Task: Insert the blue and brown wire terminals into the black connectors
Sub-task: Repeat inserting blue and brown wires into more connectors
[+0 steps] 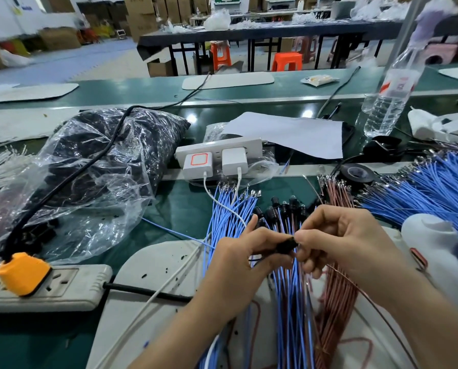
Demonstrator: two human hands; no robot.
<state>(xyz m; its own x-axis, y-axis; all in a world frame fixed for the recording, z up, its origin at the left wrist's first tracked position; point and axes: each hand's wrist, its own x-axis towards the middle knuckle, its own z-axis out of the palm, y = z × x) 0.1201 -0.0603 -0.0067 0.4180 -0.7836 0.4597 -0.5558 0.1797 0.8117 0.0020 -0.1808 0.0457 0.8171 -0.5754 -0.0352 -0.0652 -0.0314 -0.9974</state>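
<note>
Green bench, factory hall behind: a terminal goes into its housing.
Over the bench's (174, 209) near edge, the left hand (238, 259) pinches a connector (286, 245) steady; the right hand (339, 241) pinches a brown wire (355, 286) at its mouth, likely seating it; blue wires (222, 209) lie within reach.

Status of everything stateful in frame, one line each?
left hand: pinches black connector
right hand: pinches brown wire at that connector
orange plug: seated in grey power strip
white chargers: plugged into white power strip
water bottle: standing
tape roll: lying flat
</note>
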